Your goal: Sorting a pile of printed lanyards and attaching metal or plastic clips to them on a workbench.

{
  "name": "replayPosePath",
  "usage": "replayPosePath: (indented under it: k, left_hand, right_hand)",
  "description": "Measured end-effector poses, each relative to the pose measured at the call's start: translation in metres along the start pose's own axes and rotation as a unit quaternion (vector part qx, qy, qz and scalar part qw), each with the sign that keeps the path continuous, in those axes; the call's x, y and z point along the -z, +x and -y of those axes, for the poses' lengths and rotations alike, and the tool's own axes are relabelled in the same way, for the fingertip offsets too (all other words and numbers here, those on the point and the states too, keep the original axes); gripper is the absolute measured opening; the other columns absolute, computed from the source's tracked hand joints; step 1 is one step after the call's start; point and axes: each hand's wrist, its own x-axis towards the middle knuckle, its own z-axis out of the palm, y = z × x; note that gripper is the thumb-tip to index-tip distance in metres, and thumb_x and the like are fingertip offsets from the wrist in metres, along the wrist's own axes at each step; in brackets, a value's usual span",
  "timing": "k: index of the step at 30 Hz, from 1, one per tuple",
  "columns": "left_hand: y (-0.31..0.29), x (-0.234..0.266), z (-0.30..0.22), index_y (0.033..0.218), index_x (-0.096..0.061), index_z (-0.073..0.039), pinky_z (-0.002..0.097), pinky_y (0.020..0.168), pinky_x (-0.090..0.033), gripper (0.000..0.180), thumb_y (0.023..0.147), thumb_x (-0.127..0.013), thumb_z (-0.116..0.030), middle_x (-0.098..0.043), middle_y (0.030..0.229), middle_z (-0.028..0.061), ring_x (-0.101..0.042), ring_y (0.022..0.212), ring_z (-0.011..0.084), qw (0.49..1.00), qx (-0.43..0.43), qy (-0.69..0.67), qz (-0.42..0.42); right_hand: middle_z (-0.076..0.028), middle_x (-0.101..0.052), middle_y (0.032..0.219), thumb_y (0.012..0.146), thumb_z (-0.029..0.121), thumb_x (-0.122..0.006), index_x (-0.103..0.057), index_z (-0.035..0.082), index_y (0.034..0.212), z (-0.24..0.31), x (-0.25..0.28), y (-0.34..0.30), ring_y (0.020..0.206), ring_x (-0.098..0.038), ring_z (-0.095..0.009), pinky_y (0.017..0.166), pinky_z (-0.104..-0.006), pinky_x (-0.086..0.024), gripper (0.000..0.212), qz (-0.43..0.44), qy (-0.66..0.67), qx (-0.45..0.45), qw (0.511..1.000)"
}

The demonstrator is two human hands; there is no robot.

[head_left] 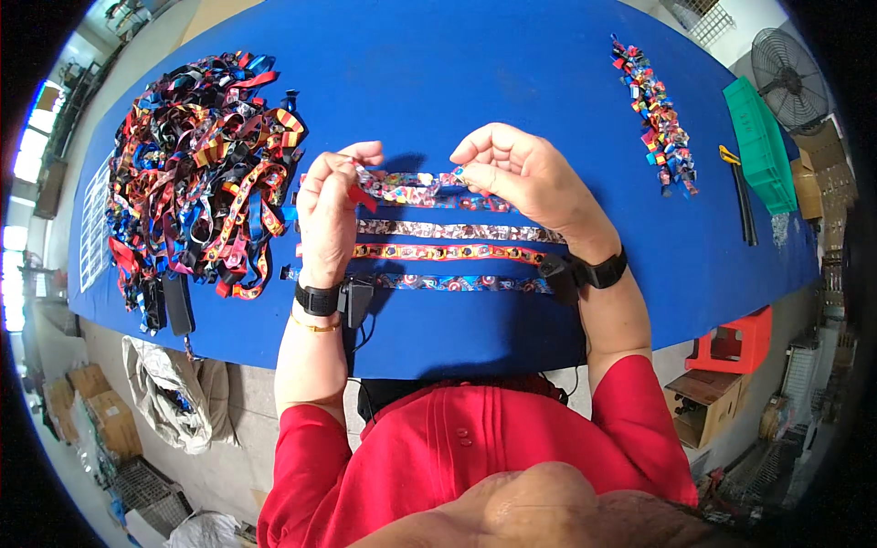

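A colourful printed fabric strap [411, 194] stretches between my two hands above the blue table. My left hand [331, 196] pinches its left end, where a bit of red shows by the fingers. My right hand [530, 178] grips the right end between thumb and fingers. Below them, several printed straps lie flat in rows: a white-and-brown one [457, 230], a red-and-yellow one [452, 254] and a blue one [457, 283] nearest my body. Another blue-and-red strap [489, 204] lies just under the held one, partly covered by it.
A large tangled heap of straps [206, 173] covers the table's left side. At the far right lies a long bundle of straps [653, 114]. Beyond it are a green plastic crate [760, 144], a yellow-handled tool [728, 155] and a fan [787, 78]. A red stool [731, 342] stands below the right edge.
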Motion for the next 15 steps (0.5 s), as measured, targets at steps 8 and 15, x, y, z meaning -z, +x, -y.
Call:
replayPosePath:
  k: [8,15]
  left_hand:
    - [-0.009,-0.014,-0.005,0.092,-0.062,-0.003,0.0352,0.097,-0.046,0.012,0.097,-0.054,-0.01,-0.063,0.129,0.0183,-0.062,0.105,0.0187,0.982,0.065,0.032,0.176]
    - [-0.018,-0.016,-0.002,0.094,-0.064,-0.004,0.0252,0.084,-0.043,0.008,0.098,-0.057,-0.008,-0.063,0.111,0.0026,-0.052,0.094,0.0071,0.974,0.106,0.083,0.184]
  right_hand:
    - [-0.001,-0.066,0.097,0.099,0.004,-0.06,-0.063,0.0,0.113,-0.01,-0.008,0.002,0.088,-0.06,-0.005,0.079,-0.0209,-0.049,0.015,0.056,-0.029,0.014,0.998]
    - [-0.001,-0.068,0.096,0.098,0.004,-0.061,-0.065,-0.001,0.112,-0.005,-0.023,-0.001,0.089,-0.061,-0.006,0.08,-0.0231,-0.05,0.015,0.045,-0.119,0.04,0.991]
